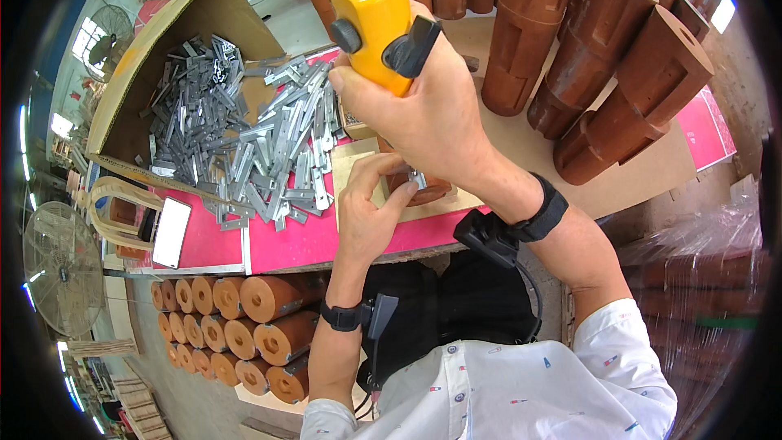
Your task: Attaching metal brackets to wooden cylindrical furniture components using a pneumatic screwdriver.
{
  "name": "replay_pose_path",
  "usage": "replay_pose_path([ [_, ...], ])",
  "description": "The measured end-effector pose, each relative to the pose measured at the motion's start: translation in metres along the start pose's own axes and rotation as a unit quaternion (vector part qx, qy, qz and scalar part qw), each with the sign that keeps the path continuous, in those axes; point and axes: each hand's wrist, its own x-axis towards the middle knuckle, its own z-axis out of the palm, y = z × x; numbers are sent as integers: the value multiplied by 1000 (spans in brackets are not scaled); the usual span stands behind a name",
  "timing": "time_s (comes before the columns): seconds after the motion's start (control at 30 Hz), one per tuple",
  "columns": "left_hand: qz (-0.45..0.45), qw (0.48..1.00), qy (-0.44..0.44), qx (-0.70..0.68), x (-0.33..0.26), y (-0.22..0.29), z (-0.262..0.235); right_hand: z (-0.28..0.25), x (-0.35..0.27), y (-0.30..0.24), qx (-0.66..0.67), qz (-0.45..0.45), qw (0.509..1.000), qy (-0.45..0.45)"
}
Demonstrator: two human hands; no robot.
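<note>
My right hand (440, 114) is wrapped round a yellow power tool with black knobs (372, 20), which looks like an air screwdriver, raised over the table. Below it, my left hand (364, 210) pinches a small silver metal plate (418, 178) between thumb and forefinger. The plate lies at the top of a reddish-brown wooden piece (433, 191), mostly hidden by my hands. This piece rests on a pale board (468, 202) near the table's front edge. My right forearm and the tool cover part of the work, including the tool's tip.
Left of my hands, loose metal plates (285, 159) spill from a tipped cardboard box (122, 118). A white-faced phone-like slab (172, 232) leans by a curved wooden frame (102, 204). Brown cylinders (525, 41) stand at the back right; more cylinders (281, 334) are stacked below the table.
</note>
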Motion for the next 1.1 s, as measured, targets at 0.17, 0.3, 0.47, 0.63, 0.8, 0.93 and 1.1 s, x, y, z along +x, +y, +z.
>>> replay_pose_path([
  [0.17, 20, 998, -59, 1, 10, -6, -4, 1, 0, 2, 14, -5, 1000, -10],
  [0.3, -45, 990, -122, -56, 18, -9, -6, 0, 0, 3, 35, -6, 999, -11],
  [0.47, -73, 988, -114, -70, 19, -10, -3, 3, -2, 6, 71, 19, 997, -19],
  [0.63, -75, 989, -105, -70, 20, -13, -3, 3, 1, 9, 61, 2, 998, -23],
  [0.8, -59, 993, -96, -47, 21, -17, -2, 2, 2, 6, 35, -3, 999, -15],
  [0.93, -57, 993, -95, -39, 19, -20, -2, 2, -1, 10, 35, 8, 999, -19],
  [1.1, -56, 991, -97, -68, 19, -17, -2, 0, -7, 9, 62, 23, 998, -18],
])
